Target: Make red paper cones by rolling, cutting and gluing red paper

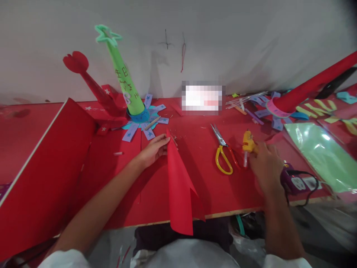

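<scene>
My left hand [156,150] pinches a rolled sheet of red paper [180,186] near its pointed top. The paper forms a loose cone that widens toward me, and its lower end hangs past the table's front edge. On the right, my right hand [267,165] is closed around a yellow hot glue gun [248,140], with a clear glue stick [245,159] poking out of it. Part of the glue gun is hidden by the hand. Between the hands lie scissors [222,150] with one yellow and one red handle, blades apart and pointing to the wall.
A green paper cone [126,83] with a star top stands on the red table [195,201] at back left, beside a red paper piece [92,85]. A red board [52,160] rises at left. At right are another red cone [312,83], a glossy green pack [325,152] and a purple box [297,182].
</scene>
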